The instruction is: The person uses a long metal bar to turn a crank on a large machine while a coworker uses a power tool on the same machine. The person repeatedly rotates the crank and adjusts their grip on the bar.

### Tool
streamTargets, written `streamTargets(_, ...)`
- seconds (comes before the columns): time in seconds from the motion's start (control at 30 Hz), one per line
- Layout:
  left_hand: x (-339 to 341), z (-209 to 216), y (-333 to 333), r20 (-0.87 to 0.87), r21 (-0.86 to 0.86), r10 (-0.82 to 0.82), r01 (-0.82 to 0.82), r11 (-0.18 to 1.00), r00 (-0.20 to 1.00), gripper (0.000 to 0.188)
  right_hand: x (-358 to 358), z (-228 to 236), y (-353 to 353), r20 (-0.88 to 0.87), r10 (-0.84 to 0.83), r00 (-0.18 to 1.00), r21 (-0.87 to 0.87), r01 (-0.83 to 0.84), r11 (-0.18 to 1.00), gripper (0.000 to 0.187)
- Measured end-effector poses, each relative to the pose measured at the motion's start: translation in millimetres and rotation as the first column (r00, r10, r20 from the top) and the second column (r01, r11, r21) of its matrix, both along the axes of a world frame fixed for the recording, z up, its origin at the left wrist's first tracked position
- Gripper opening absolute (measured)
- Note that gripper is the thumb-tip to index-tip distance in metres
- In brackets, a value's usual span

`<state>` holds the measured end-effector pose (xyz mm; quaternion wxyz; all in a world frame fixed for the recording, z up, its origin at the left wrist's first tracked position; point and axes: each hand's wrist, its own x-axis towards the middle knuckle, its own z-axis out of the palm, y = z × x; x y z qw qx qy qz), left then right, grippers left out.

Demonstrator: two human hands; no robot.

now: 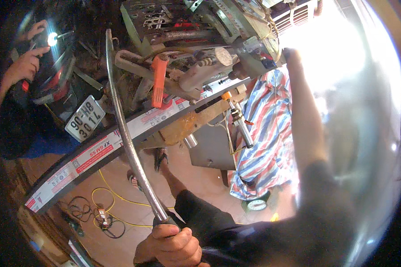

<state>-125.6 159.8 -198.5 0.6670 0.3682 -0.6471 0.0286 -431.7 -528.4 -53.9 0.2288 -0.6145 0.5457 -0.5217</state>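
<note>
One metal lever (pixel 128 133) slants up from the left hand (pixel 173 247), fist clamped on its grip. One tyre (pixel 120 142) crosses behind it. The right hand (pixel 289 55) reaches the machine (pixel 218 62); grip unclear.

The far middle is crowded: a metal machine (pixel 209 66) with an orange handle (pixel 158 80) and a black tyre (pixel 120 138) that runs across from near left to far right leave almost no gap. A long curved steel bar (pixel 129 138) crosses in front of the tyre. On the far left, another person's hands (pixel 24 62) and a motorbike tail with its plate (pixel 84 118) block that side. Under the tyre the floor is more free, only yellow cable (pixel 109 196) lies there. On the right, a striped cloth (pixel 267 133) hangs.
</note>
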Motion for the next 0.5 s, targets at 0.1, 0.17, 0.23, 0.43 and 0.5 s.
streamTargets(0.1, 1, -3, -4, 0.002, -0.033, -0.015, 0.015, 0.999, 1.000, 0.040, -38, 4, -22, -0.512, 0.086, 0.854, -0.020, -0.112, 0.994, 0.021)
streamTargets(0.17, 0, -7, -4, 0.002, -0.047, -0.028, 0.028, 0.999, 1.000, 0.044, -49, 5, -42, -0.589, 0.027, 0.808, -0.129, -0.127, 0.984, 0.019)
streamTargets(0.23, -1, -11, -2, -0.016, -0.065, -0.032, 0.030, 0.997, 0.999, 0.047, -54, 3, -55, -0.649, -0.041, 0.759, -0.235, -0.149, 0.961, 0.017)
streamTargets(0.43, -9, -25, 2, -0.021, -0.076, -0.026, 0.025, 0.997, 0.999, 0.049, -42, -6, -45, -0.324, -0.044, 0.945, -0.167, -0.012, 0.986, 0.049)
streamTargets(0.5, -13, -29, 2, -0.036, -0.078, -0.027, 0.024, 0.997, 0.999, 0.049, -37, -5, -39, -0.216, -0.083, 0.973, -0.101, 0.062, 0.993, 0.055)
